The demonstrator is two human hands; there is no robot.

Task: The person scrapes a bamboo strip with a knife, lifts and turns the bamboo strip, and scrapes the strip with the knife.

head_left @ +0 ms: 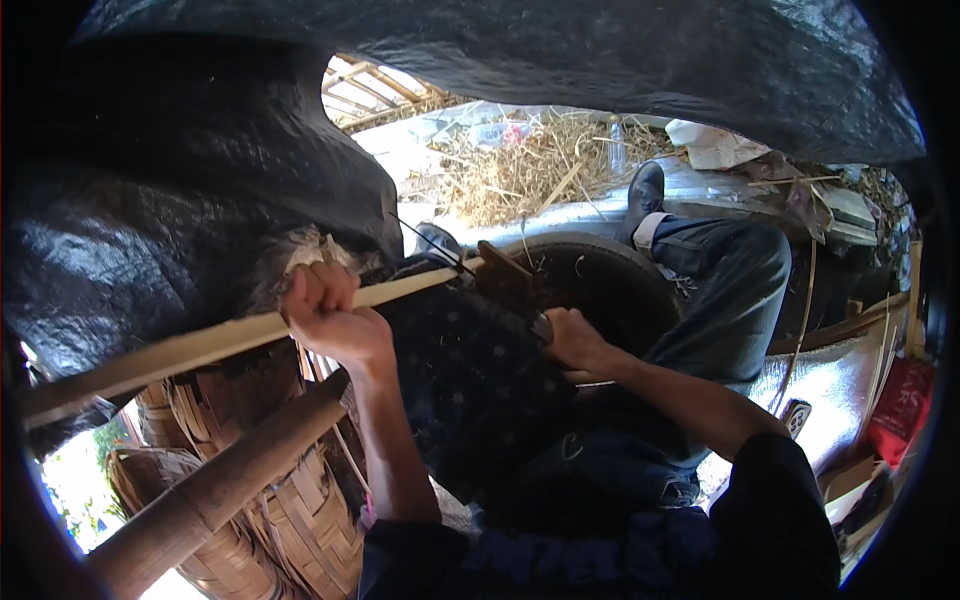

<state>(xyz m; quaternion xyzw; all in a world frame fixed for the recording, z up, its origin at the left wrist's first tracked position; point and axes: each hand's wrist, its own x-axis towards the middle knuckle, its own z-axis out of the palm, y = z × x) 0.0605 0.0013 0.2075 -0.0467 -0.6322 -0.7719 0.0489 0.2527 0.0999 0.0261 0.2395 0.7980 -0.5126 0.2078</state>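
My left hand point(335, 310) is closed around a long pale bamboo strip point(190, 347), which slants from the far left up toward the middle. Crumpled pale material point(312, 248) shows just behind those fingers. The strip's far end meets a dark brown, blade-like piece point(503, 275) above my lap. Closed too, my right hand point(580, 342) grips the dark end of a tool that looks like a knife; shadow hides much of it. A thin dark rod point(428, 238) crosses near the strip's end. Dark spotted cloth point(480, 370) covers my left leg.
Black sheeting point(180, 160) hangs at left and overhead. A thick bamboo pole point(215, 490) and woven bamboo baskets point(300, 520) stand at lower left. Beyond a round dark tyre-like rim point(590, 243) lie straw point(520, 165) and a plastic bottle point(616, 145). A red bag point(900, 410) sits right.
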